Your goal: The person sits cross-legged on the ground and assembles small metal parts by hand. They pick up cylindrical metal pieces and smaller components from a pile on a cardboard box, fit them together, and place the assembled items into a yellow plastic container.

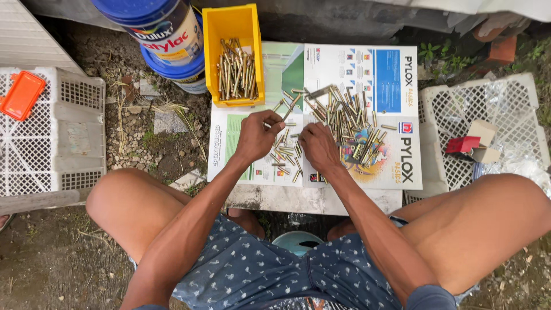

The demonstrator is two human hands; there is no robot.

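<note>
Person sits over a low slab covered w/ printed sheets (367,74); sorting bolts, by the look of it.

Left hand (256,136): fingers pinched round one long bolt (290,108), which sticks out toward 1 o'clock, tip near the bin's lower corner. Right hand (319,147): fingers curled down onto the loose bolts, knuckles up; can't tell if it has actually gripped any.

Yellow bin (232,26) at 12 o'clock of the left hand holds a fair bundle of long bolts (236,72), lying roughly parallel. I'd judge that the done part.

Left to do: pile (350,123) at 2 o'clock of the right hand, thick and tangled, plus a thin scatter (285,156) between and under both hands. Pile looks about as big as the bin's load or bigger, so roughly midway, maybe less.

Around: paint buckets (172,40) at 11 o'clock, white crate (51,138) w/ orange lid (20,95) at 9, another crate (505,109) w/ small boxes (473,143) at 3.
</note>
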